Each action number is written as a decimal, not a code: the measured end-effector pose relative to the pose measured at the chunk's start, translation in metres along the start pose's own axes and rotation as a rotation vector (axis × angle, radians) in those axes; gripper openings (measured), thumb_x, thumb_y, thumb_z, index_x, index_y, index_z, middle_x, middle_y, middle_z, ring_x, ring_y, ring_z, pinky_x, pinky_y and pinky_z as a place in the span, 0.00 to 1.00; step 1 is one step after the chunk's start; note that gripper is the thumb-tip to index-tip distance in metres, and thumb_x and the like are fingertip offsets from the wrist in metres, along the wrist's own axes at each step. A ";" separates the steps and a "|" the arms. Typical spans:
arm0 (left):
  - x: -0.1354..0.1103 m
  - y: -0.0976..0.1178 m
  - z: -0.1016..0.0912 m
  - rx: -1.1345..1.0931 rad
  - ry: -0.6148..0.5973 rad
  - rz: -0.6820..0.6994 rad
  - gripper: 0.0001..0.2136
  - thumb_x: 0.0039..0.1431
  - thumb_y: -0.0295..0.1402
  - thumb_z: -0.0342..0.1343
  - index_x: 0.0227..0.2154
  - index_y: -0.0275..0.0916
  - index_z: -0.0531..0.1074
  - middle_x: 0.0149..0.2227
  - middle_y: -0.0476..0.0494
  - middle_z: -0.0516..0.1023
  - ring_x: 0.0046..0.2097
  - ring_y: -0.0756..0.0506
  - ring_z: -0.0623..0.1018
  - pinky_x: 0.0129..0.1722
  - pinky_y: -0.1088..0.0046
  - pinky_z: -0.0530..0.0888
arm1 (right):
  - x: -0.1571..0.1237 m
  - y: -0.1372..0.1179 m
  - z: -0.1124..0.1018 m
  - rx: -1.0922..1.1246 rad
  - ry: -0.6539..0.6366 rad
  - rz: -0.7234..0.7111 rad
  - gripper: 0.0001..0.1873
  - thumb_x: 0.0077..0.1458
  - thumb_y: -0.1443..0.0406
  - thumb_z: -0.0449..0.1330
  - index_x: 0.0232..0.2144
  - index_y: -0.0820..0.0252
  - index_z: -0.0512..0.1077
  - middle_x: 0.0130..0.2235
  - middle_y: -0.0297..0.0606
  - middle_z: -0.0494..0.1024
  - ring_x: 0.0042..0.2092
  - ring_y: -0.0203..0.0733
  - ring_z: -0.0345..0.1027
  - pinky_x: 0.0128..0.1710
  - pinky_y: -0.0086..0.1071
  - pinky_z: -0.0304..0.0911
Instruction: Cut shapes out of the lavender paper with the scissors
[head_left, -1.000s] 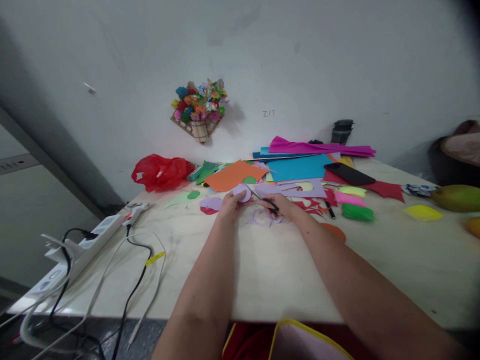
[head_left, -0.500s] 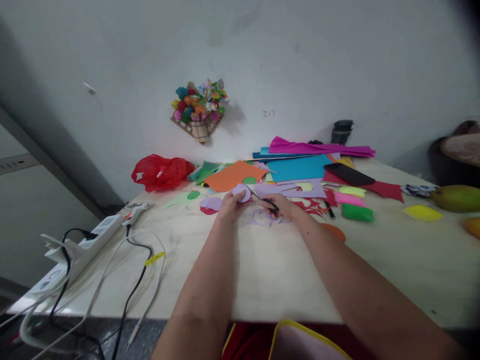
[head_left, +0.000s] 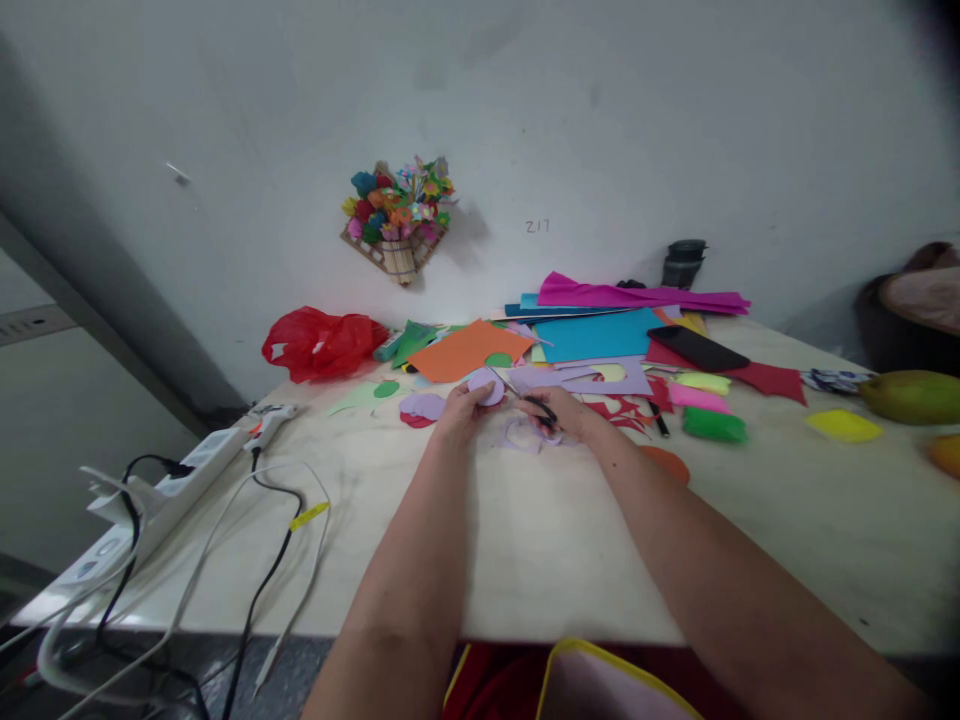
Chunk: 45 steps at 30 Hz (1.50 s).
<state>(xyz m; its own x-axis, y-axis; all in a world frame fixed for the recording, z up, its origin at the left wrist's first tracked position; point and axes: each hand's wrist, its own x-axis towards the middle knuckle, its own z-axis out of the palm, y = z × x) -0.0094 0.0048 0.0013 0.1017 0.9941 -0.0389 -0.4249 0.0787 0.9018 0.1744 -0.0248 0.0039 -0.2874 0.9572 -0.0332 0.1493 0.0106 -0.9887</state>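
Note:
Between the thumb and fingers of my left hand (head_left: 463, 408) is a round piece of lilac paper (head_left: 487, 387). My right hand (head_left: 559, 412) is closed around the black handles of a pair of scissors (head_left: 541, 408). The metal blades point up and left, reaching the right edge of the lilac circle. Under my right hand lie thin curled lilac offcuts (head_left: 519, 436). Left of my left hand, lilac paper circles (head_left: 424, 405) rest on red ones (head_left: 414, 420).
An orange sheet (head_left: 469, 352), a blue sheet (head_left: 600, 337) and a black phone (head_left: 697, 348) lie behind my hands. Red scraps and coloured clay packs (head_left: 714, 424) are to the right. A red plastic bag (head_left: 322, 345), power strip (head_left: 161, 500) and cables occupy the left.
The lilac circle in my left hand has turned or shifted very slightly. The scissors stay at its edge, and both hands are nearly in the same place.

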 end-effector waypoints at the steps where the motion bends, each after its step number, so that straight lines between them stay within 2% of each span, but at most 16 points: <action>1: 0.000 0.000 0.000 0.005 0.000 -0.003 0.06 0.50 0.22 0.68 0.32 0.28 0.78 0.33 0.35 0.84 0.32 0.44 0.84 0.36 0.70 0.82 | 0.001 0.001 0.000 -0.002 -0.004 -0.004 0.21 0.46 0.53 0.71 0.22 0.59 0.65 0.16 0.27 0.66 0.15 0.28 0.55 0.13 0.24 0.46; 5: 0.002 -0.002 -0.001 0.023 0.015 -0.005 0.07 0.50 0.23 0.68 0.33 0.29 0.78 0.33 0.35 0.84 0.33 0.42 0.84 0.35 0.69 0.82 | 0.004 0.004 -0.002 -0.011 -0.003 -0.019 0.21 0.44 0.53 0.72 0.22 0.59 0.66 0.16 0.27 0.67 0.15 0.28 0.55 0.13 0.24 0.47; 11: 0.001 -0.002 0.000 0.043 0.022 0.000 0.03 0.54 0.22 0.64 0.33 0.28 0.79 0.35 0.32 0.84 0.34 0.42 0.84 0.34 0.72 0.81 | 0.006 0.006 -0.001 -0.001 0.013 -0.031 0.19 0.45 0.55 0.71 0.21 0.59 0.66 0.15 0.27 0.66 0.14 0.28 0.54 0.13 0.25 0.47; 19: 0.006 -0.006 -0.003 -0.011 -0.003 0.022 0.01 0.54 0.21 0.64 0.31 0.27 0.78 0.32 0.34 0.84 0.27 0.45 0.82 0.29 0.74 0.80 | 0.007 0.008 -0.002 0.003 0.014 -0.050 0.17 0.46 0.57 0.70 0.22 0.59 0.68 0.15 0.26 0.64 0.14 0.29 0.53 0.13 0.25 0.47; 24: 0.010 -0.009 -0.007 -0.023 -0.007 0.037 0.03 0.53 0.22 0.65 0.31 0.28 0.78 0.31 0.36 0.83 0.28 0.46 0.82 0.30 0.74 0.81 | 0.007 0.006 -0.001 -0.012 0.021 -0.058 0.18 0.45 0.57 0.71 0.21 0.60 0.67 0.15 0.26 0.64 0.14 0.28 0.52 0.13 0.25 0.47; 31: 0.010 -0.008 -0.006 -0.031 0.030 0.029 0.05 0.52 0.23 0.67 0.33 0.28 0.78 0.31 0.36 0.83 0.31 0.44 0.83 0.39 0.67 0.83 | 0.005 0.002 0.001 -0.029 0.027 -0.046 0.20 0.44 0.56 0.72 0.20 0.60 0.66 0.15 0.26 0.63 0.14 0.27 0.51 0.12 0.24 0.47; 37: 0.010 -0.008 -0.005 -0.050 0.042 0.025 0.07 0.53 0.22 0.66 0.35 0.27 0.78 0.30 0.36 0.83 0.30 0.45 0.83 0.37 0.68 0.83 | 0.007 0.006 0.000 -0.029 0.032 -0.052 0.21 0.44 0.55 0.72 0.19 0.59 0.66 0.15 0.26 0.63 0.14 0.27 0.51 0.12 0.24 0.47; 45: 0.012 -0.009 -0.007 -0.066 0.037 0.036 0.04 0.54 0.21 0.64 0.34 0.27 0.77 0.30 0.36 0.83 0.28 0.46 0.82 0.33 0.70 0.82 | 0.008 0.008 -0.002 -0.016 0.005 -0.068 0.20 0.43 0.56 0.72 0.20 0.59 0.66 0.14 0.26 0.63 0.13 0.27 0.51 0.11 0.24 0.47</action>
<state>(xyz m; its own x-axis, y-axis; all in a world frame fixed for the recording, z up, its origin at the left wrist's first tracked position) -0.0105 0.0166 -0.0107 0.0528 0.9983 -0.0236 -0.4863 0.0463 0.8726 0.1752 -0.0166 -0.0040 -0.2923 0.9557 0.0344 0.1448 0.0798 -0.9862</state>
